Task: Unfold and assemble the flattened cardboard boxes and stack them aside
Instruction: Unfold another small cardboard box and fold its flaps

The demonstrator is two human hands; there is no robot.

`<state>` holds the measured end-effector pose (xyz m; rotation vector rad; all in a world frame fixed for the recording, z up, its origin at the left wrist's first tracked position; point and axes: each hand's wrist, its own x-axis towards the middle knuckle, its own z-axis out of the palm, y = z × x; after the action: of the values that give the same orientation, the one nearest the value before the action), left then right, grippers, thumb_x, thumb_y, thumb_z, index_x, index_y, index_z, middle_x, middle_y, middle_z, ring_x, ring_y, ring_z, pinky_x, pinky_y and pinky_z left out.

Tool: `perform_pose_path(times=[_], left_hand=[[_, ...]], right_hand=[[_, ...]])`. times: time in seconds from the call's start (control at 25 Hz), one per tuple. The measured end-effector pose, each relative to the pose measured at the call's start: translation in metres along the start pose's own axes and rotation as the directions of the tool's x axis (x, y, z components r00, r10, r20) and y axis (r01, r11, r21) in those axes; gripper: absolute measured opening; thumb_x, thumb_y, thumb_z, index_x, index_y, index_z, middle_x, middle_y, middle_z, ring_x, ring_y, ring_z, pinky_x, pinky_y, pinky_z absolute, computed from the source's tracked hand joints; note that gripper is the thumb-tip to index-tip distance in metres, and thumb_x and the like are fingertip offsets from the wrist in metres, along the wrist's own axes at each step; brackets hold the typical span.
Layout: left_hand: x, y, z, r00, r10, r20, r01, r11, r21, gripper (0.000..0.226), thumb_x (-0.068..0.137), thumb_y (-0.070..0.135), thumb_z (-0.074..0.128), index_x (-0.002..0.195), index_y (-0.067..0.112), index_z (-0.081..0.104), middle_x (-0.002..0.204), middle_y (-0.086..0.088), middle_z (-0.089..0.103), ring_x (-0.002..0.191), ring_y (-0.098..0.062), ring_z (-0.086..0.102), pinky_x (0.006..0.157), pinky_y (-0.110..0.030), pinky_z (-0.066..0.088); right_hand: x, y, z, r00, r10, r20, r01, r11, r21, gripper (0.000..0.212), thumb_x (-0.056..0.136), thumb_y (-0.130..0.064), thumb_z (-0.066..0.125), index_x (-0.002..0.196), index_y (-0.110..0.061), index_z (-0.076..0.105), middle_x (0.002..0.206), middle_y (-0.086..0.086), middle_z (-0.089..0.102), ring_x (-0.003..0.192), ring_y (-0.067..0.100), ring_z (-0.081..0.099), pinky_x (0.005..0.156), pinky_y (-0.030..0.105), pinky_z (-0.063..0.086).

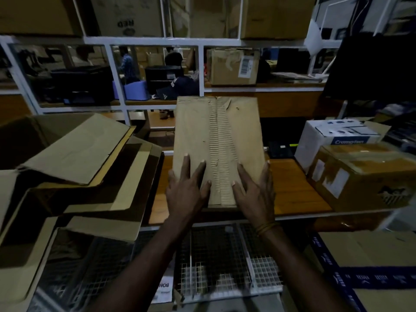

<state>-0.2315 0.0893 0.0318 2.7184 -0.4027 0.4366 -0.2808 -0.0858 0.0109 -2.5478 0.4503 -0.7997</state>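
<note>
On the wooden bench [292, 188], both the left hand [186, 190] and right hand [254, 190] lie flat, fingers straight, on the flattened cardboard box [216, 143], which looks closed in this dim light, so spread pressure evenly before prising its side panels apart.

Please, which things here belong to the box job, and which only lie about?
Job:
flat cardboard piece, under the left hand and right hand
pile of cardboard boxes at left

Lying about:
white printed box
taped brown carton
wire mesh basket
</note>
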Motion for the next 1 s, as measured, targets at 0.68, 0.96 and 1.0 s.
perform_pose_path(times=[0.68, 0.96, 1.0], left_hand=[[0.189, 0.009, 0.019, 0.979, -0.049, 0.195, 0.019, 0.988, 0.156, 0.059, 0.097, 0.061, 0.021, 0.152, 0.041, 0.014, 0.164, -0.002, 0.009, 0.15, -0.033, 0.003, 0.113, -0.064, 0.018], [0.232, 0.007, 0.03, 0.96, -0.06, 0.275, 0.001, 0.977, 0.211, 0.058, 0.098, 0.059, 0.024, 0.153, 0.04, 0.015, 0.162, -0.002, 0.013, 0.149, -0.03, 0.007, 0.113, -0.065, 0.02], [0.233, 0.007, 0.031, 0.96, -0.057, 0.273, -0.003, 0.976, 0.216, 0.059, 0.098, 0.059, 0.024, 0.153, 0.041, 0.014, 0.162, -0.001, 0.013, 0.15, -0.029, 0.006, 0.113, -0.065, 0.017]], right_hand=[[0.178, -0.014, 0.038, 0.964, -0.012, 0.266, 0.079, 0.967, -0.241, 0.055, 0.102, -0.052, 0.024, 0.154, -0.035, 0.024, 0.164, 0.012, 0.014, 0.151, 0.028, 0.012, 0.121, 0.05, 0.008], [0.213, -0.014, 0.055, 0.959, -0.024, 0.281, 0.085, 0.975, -0.206, 0.053, 0.101, -0.046, 0.025, 0.153, -0.035, 0.028, 0.161, 0.01, 0.022, 0.148, 0.028, 0.018, 0.119, 0.051, 0.014], [0.214, -0.014, 0.055, 0.958, -0.025, 0.284, 0.086, 0.975, -0.203, 0.053, 0.101, -0.046, 0.025, 0.153, -0.035, 0.027, 0.162, 0.01, 0.021, 0.148, 0.028, 0.017, 0.119, 0.051, 0.014]])
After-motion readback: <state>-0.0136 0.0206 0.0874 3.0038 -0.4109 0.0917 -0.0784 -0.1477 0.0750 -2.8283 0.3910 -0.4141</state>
